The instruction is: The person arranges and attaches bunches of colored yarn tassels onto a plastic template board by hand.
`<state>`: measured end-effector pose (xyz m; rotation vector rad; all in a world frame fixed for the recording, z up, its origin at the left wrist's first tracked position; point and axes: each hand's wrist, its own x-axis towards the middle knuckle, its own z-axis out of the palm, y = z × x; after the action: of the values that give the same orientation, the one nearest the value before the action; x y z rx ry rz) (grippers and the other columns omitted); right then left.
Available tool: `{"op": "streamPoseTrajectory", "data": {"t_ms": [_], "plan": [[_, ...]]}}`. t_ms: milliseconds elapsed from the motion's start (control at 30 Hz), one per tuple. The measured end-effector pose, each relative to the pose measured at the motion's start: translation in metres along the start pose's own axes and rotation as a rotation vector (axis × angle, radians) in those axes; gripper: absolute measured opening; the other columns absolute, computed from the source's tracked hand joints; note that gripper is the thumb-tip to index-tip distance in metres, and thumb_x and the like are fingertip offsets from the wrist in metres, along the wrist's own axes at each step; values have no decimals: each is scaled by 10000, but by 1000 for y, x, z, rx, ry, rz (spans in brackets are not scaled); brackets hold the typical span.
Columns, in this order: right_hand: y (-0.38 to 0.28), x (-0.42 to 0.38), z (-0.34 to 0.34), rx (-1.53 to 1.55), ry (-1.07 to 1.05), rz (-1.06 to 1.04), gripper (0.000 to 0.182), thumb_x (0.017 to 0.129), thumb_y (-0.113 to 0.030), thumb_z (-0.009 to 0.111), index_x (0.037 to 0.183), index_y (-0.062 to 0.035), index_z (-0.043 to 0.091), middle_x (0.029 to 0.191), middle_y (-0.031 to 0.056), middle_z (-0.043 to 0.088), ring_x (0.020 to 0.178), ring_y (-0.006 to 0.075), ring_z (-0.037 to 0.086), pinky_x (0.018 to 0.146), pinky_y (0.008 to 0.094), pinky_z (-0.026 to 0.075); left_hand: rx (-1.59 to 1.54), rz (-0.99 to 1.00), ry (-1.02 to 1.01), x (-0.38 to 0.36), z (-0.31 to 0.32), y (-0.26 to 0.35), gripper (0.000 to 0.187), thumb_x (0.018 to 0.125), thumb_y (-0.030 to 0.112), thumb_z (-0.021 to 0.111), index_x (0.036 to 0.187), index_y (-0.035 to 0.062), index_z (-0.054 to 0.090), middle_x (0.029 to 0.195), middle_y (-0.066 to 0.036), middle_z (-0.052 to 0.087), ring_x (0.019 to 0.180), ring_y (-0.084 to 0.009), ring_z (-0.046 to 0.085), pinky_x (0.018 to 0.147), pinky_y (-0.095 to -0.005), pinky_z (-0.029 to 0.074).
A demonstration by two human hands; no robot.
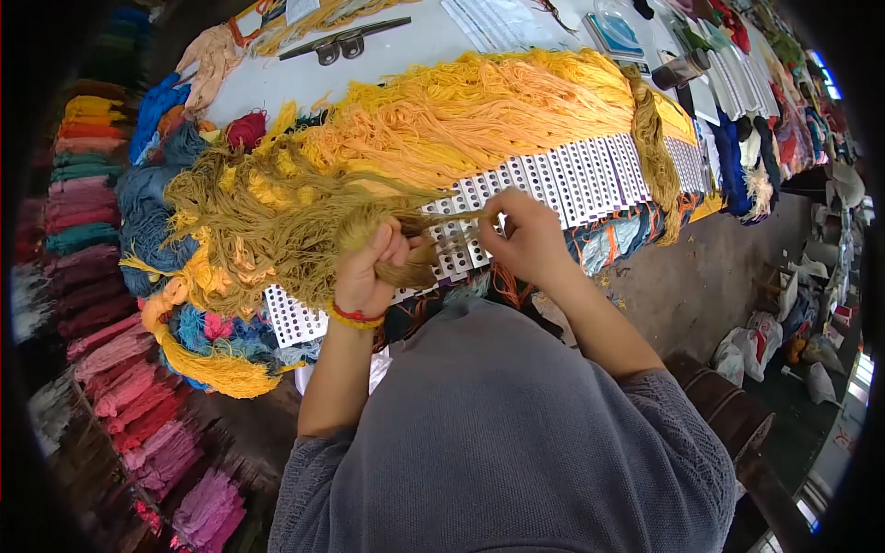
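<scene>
My left hand point(367, 272) is closed round a thick bundle of olive-brown yarn point(277, 217), part of a tangled heap on the table. A strand of that yarn stretches across to my right hand point(524, 238), whose thumb and forefinger pinch it. Under and beyond both hands lie white cards with rows of punched holes point(553, 184). Behind the cards spreads a long pile of yellow and light-orange yarn point(479, 106). Another olive skein point(653, 138) hangs over the cards at the right.
Blue-grey yarn point(152, 203) and a yellow skein point(230, 364) drape off the left side. A black metal clip bar point(346, 44), a paper sheet point(489, 20) and a dark jar point(680, 69) lie at the back. Coloured skeins point(97, 207) line the left; plastic bags point(751, 346) sit on the floor.
</scene>
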<state>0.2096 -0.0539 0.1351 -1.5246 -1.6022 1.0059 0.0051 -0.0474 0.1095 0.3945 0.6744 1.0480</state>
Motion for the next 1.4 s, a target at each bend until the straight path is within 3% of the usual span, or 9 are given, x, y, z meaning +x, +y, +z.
{"op": "streamPoseTrajectory", "data": {"t_ms": [67,233,500,567,767,833,900,1000,1400], "plan": [[1,9,-1,-47,99,-232,104,682,-23,592,671,-48,492,884,84,590,481,91,477,438,225,393,12,-84,-103,8,-19,-2,216,907,255,425,830,77,519,549,49,327,532,-78,358,832,-316,372],[8,34,-2,1503,-120,353,118,755,-62,504,665,-51,429,682,54,493,438,71,338,393,179,284,-396,-7,178,29,-70,-1,205,886,161,461,688,107,461,483,68,332,389,-37,301,398,-177,319],[175,64,-122,1346,275,659,139,877,-87,419,768,-17,470,648,47,496,556,122,477,519,201,443,208,206,892,-12,-267,162,154,791,241,559,770,92,524,493,15,413,555,-146,477,584,-361,441],[210,63,-164,1251,374,640,154,873,-80,419,747,-14,477,639,62,513,539,138,484,511,216,446,358,237,629,-35,-360,226,189,811,277,522,788,89,527,588,-21,501,608,-180,517,638,-372,457],[227,23,-347,489,1397,151,165,789,-142,503,703,-8,547,633,68,538,543,153,500,516,264,411,559,569,956,-73,-239,320,251,856,292,418,848,54,496,762,-92,550,668,-211,546,616,-375,499],[198,37,-309,203,1174,-15,175,804,-139,487,745,7,561,645,69,539,588,149,505,553,259,411,552,136,511,-48,-236,302,196,840,268,466,796,80,500,756,-79,546,651,-176,540,572,-339,488],[201,52,-235,-782,607,-206,174,825,-135,465,786,-5,574,661,67,551,598,145,514,565,282,416,415,364,530,13,-153,171,207,811,260,545,869,62,541,787,-62,562,671,-170,547,586,-327,480],[179,70,-71,280,262,274,164,838,-158,508,890,-15,569,720,63,595,608,143,573,562,263,450,89,-161,119,64,-70,32,215,839,194,540,982,34,548,939,-72,569,835,-155,543,714,-270,463],[157,79,39,-432,-268,-99,105,800,-120,486,830,-28,526,788,178,575,748,345,565,638,400,464,660,-312,356,138,-35,-110,150,770,128,573,829,-7,597,714,-47,580,541,-133,533,468,-249,425]]}}
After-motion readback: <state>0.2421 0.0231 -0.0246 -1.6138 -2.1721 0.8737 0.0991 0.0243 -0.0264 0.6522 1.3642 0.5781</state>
